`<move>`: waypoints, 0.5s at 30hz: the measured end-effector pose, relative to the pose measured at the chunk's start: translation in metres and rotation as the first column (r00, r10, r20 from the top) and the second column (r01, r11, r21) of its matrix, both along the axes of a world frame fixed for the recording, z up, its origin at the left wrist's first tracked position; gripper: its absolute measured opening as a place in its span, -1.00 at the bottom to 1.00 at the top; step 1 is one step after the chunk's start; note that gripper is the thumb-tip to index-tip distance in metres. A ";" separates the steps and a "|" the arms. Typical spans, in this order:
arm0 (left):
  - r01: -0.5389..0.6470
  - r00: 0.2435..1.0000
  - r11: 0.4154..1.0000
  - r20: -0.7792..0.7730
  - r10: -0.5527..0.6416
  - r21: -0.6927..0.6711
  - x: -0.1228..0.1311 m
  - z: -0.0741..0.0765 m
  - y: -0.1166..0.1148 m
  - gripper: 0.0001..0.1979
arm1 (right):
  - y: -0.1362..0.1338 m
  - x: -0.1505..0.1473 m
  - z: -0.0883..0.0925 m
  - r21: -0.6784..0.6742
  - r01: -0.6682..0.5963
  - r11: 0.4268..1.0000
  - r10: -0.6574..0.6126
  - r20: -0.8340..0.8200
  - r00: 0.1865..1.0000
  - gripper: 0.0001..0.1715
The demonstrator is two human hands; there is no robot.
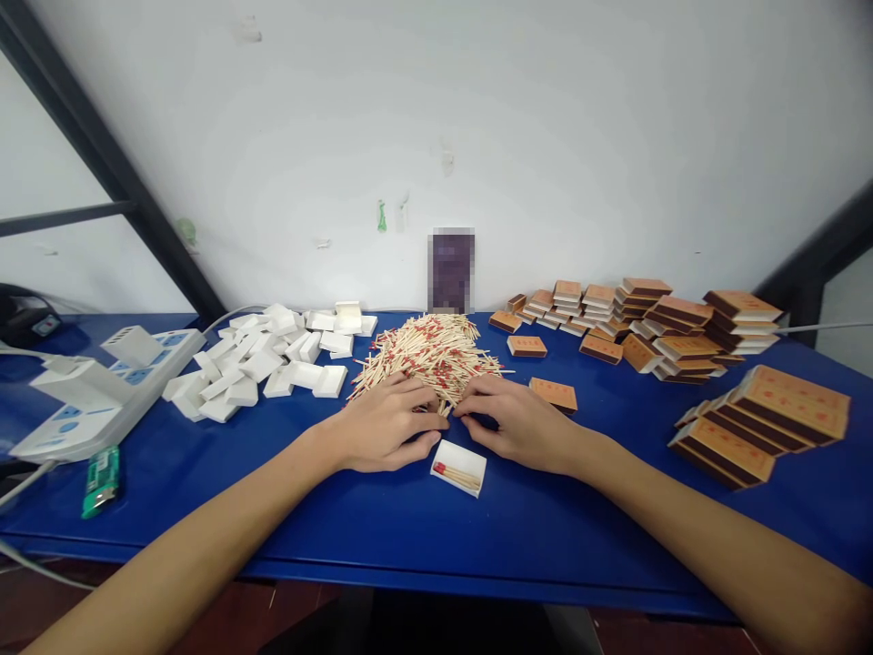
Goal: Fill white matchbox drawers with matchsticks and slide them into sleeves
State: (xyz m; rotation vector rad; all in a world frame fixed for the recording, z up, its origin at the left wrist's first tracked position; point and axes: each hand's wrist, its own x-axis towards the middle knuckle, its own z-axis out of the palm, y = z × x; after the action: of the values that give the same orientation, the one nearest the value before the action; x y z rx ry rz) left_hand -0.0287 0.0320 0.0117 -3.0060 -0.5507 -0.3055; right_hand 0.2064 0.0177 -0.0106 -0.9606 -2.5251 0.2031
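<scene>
Because the heap of red-tipped matches [436, 350] spreads over the middle of the counter [382, 537], both hands can meet at its near edge without much stretch. The left hand [388, 423] lies palm down, its fingers curled, with thumb and forefinger close together beside the matches. The right hand [518, 423] mirrors it from the other side, fingers bent inward, so the two sets of tips face each other across a narrow gap. Whether either pinches a match I cannot tell, since the fingers overlap the matches there.

Just nearer than the hands sits a white tray [466, 456], open side up and slightly turned, probably placed there to be within easy reach of both. A few matches [456, 475] lie in it side by side, with heads to the left.

To the left, a jumble of white trays [263, 359] lies beside the heap, apparently kept apart from the orange-brown matchboxes [675, 332] piled at the far right. More matchboxes [791, 405] are stacked nearer on the right, likely to save room.
</scene>
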 end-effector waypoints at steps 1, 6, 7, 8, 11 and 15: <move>-0.002 1.000 1.000 0.001 0.002 -0.007 0.000 0.000 0.000 -0.72 | 0.001 0.000 -0.001 0.011 0.012 1.000 -0.012 0.001 1.000 -0.78; -0.001 1.000 1.000 0.002 0.001 -0.018 -0.002 0.001 0.000 -0.72 | 0.007 0.003 -0.004 0.046 0.057 0.997 -0.058 0.018 0.998 -0.80; 0.000 1.000 1.000 0.005 0.000 -0.019 -0.002 0.001 -0.001 -0.72 | 0.008 0.004 -0.004 0.050 0.063 0.997 -0.064 0.020 0.998 -0.80; 0.003 1.000 1.000 0.011 -0.003 -0.021 -0.002 0.001 -0.002 -0.72 | 0.009 0.004 -0.003 0.052 0.071 0.996 -0.072 0.020 0.997 -0.80; 0.027 0.999 0.999 0.038 -0.026 -0.026 -0.002 0.001 -0.004 -0.73 | 0.009 0.005 -0.002 0.056 0.094 0.994 -0.096 0.025 0.995 -0.81; 0.065 0.996 0.997 0.059 -0.063 -0.033 -0.002 0.001 -0.007 -0.75 | 0.009 0.005 -0.001 0.054 0.110 0.992 -0.112 0.031 0.993 -0.81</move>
State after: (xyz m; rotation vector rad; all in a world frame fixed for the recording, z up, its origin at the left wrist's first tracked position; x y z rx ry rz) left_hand -0.0302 0.0252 0.0126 -3.0619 -0.4698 -0.3915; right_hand 0.2116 0.0268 -0.0118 -1.0886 -2.4853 0.0880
